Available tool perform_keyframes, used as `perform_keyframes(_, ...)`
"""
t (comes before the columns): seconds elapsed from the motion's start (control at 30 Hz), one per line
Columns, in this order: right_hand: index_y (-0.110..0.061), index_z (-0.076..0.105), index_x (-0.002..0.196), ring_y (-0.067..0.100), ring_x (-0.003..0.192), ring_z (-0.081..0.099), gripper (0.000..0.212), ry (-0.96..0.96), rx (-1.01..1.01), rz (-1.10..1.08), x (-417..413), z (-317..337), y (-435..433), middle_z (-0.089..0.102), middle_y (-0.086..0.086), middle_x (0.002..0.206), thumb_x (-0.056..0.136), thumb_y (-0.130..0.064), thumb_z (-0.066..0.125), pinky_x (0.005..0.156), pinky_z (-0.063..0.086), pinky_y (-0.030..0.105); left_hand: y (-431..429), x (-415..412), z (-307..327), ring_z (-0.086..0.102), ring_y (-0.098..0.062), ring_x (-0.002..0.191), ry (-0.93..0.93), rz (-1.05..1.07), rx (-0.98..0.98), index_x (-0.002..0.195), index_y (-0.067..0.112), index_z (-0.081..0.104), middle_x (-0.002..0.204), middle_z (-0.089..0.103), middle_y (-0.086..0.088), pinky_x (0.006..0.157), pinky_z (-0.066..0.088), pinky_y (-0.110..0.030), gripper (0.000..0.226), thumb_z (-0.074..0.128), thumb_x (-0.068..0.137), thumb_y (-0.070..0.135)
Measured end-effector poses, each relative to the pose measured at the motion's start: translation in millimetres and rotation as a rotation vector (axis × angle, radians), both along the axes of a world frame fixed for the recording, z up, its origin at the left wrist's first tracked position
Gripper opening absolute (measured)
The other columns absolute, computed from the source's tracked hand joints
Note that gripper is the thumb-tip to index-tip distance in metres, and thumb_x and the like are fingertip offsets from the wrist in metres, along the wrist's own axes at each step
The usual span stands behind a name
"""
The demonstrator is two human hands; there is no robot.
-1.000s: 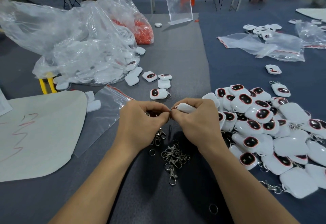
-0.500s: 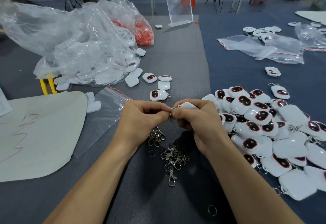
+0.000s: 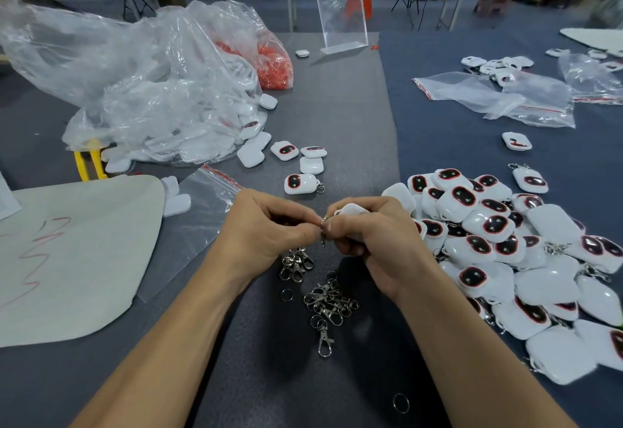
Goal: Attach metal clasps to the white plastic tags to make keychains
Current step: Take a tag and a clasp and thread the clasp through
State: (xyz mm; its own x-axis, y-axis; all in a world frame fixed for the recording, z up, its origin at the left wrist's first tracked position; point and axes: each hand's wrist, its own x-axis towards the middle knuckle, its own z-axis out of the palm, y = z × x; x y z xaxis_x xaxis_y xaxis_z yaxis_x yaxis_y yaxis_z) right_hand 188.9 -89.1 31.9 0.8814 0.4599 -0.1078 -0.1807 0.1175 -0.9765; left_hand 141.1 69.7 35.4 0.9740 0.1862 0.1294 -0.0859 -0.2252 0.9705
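– Looking at the piece in the grip, what is it like?
– It is a small white plastic tag [image 3: 350, 209], glossy, with rounded corners. Only its top edge shows above the knuckles of the right hand [image 3: 374, 238]. I cannot tell which way its face is turned.
– And the metal part?
– A thin silver metal clasp [image 3: 323, 233] hangs straight down from the spot where the two sets of fingertips meet. Its upper end is hidden between them.
– How do the fingers stand?
– The left hand [image 3: 266, 228] pinches the top of the clasp between thumb and forefinger, with its other fingers curled under. The right hand's fingers are curled round the tag, and its thumb tip is pressed up against the left fingertips.
– So where does the tag sit relative to the fingers?
– It sits inside the right hand's curl, just behind the pinch. The point where tag and clasp meet is too small to make out.
– What lies around the fingers?
– Just beneath the left fingers lies a clump of silver swivel clasps [image 3: 296, 264]. Nearer the wrists there is a bigger tangle of clasps [image 3: 328, 303], with a small loose split ring [image 3: 287, 294] beside it. To the right of the right-hand fingers is a heap of white tags with black, red-edged windows [image 3: 499, 242], some of them carrying clasps.
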Motion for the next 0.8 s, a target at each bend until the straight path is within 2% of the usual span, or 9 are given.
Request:
perform_keyframes(0.1,-0.01,0.071,0.06,0.014,0.047,0.046,0.021,-0.024,-0.008,0.024,-0.6,0.3,-0.9,0.057,0.009,0.058,0.067,0.01,0.067,0.043,0.035,0.018,-0.6,0.2,-1.6,0.054,-0.016,0.058,-0.002,0.01,0.006,0.063,0.03,0.079,0.063,0.072,-0.013,0.058,0.044,-0.03,0.021,0.074,0.06,0.01)
perform_keyframes(0.23,-0.009,0.071,0.061,0.014,0.05,0.047,0.021,-0.028,-0.009,0.038,-2.5,0.7,-0.5,0.057,0.008,0.059,0.068,0.01,0.066,0.045,0.038,0.019,-2.3,0.1,-2.9,0.052,-0.009,0.051,-0.013,0.025,0.02,0.061,0.029,0.078,0.055,0.068,0.001,0.05,0.043,-0.022,0.022,0.07,0.059,0.009)
perform_keyframes(0.3,-0.01,0.071,0.06,0.014,0.049,0.047,0.023,-0.01,0.009,0.016,-1.9,0.0,-0.2,0.057,0.009,0.059,0.068,0.011,0.066,0.044,0.037,0.018,-0.4,-0.5,-1.7,0.055,-0.008,0.05,-0.019,0.012,0.008,0.062,0.03,0.079,0.057,0.07,0.001,0.05,0.045,-0.02,0.023,0.072,0.06,0.008)
perform_keyframes(0.47,-0.01,0.071,0.06,0.014,0.048,0.046,0.01,-0.008,-0.004,0.016,-1.2,-0.6,2.3,0.057,0.009,0.058,0.057,-0.001,0.067,0.044,0.036,0.018,0.7,-0.9,0.1,0.057,-0.008,0.051,-0.014,0.006,0.022,0.062,0.031,0.079,0.059,0.072,-0.001,0.051,0.047,-0.021,0.023,0.075,0.059,0.009)
perform_keyframes(0.7,-0.012,0.072,0.06,0.014,0.051,0.047,0.01,-0.04,-0.032,0.026,-0.7,-3.2,2.2,0.057,0.006,0.058,0.058,-0.003,0.067,0.046,0.038,0.02,-0.5,-1.1,-1.4,0.053,-0.005,0.048,-0.012,0.011,0.057,0.06,0.029,0.078,0.054,0.068,0.002,0.049,0.044,-0.018,0.023,0.071,0.057,0.008)
perform_keyframes(0.8,-0.013,0.072,0.06,0.014,0.052,0.048,0.016,-0.052,-0.041,0.05,-0.5,-2.9,1.3,0.058,0.007,0.059,0.064,0.003,0.07,0.047,0.039,0.02,-2.2,-0.9,-3.2,0.049,-0.003,0.046,-0.033,0.03,0.069,0.059,0.027,0.076,0.051,0.064,0.005,0.046,0.04,-0.017,0.018,0.069,0.055,0.011)
